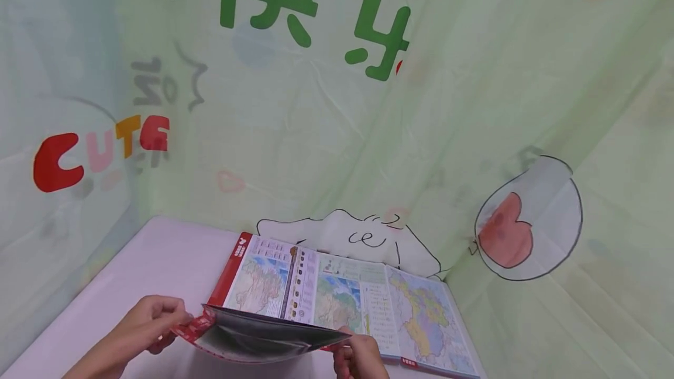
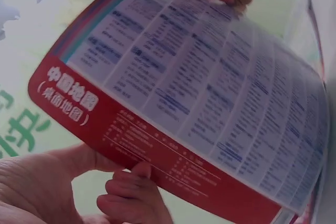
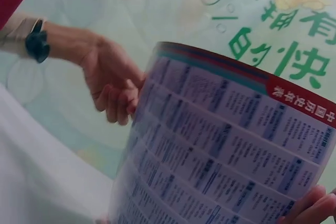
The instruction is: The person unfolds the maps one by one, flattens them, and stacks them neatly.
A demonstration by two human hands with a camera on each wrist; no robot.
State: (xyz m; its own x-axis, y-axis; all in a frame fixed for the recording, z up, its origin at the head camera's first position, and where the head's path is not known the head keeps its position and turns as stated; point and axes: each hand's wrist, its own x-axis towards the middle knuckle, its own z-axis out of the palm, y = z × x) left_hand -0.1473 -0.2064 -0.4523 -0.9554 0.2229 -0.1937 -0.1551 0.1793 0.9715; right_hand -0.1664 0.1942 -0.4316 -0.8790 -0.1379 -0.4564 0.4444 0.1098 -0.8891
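A glossy map sheet (image 1: 258, 337) with red borders bows between my two hands, tilted near the front of the table. My left hand (image 1: 139, 327) pinches its red edge at the left end. At the opposite end my right hand (image 1: 362, 355) pinches the sheet near a corner. In the left wrist view the sheet's printed face (image 2: 189, 72) carries columns of small text and a red title strip. Behind it lies a spread-out folding map (image 1: 423, 314) with several panels, its near edge partly hidden by the held sheet.
The pale table (image 1: 179, 250) runs back to a light green printed curtain (image 1: 295, 133) at the rear and sides. The spread map reaches close to the curtain on the right. A dark band (image 3: 38, 45) circles the left wrist.
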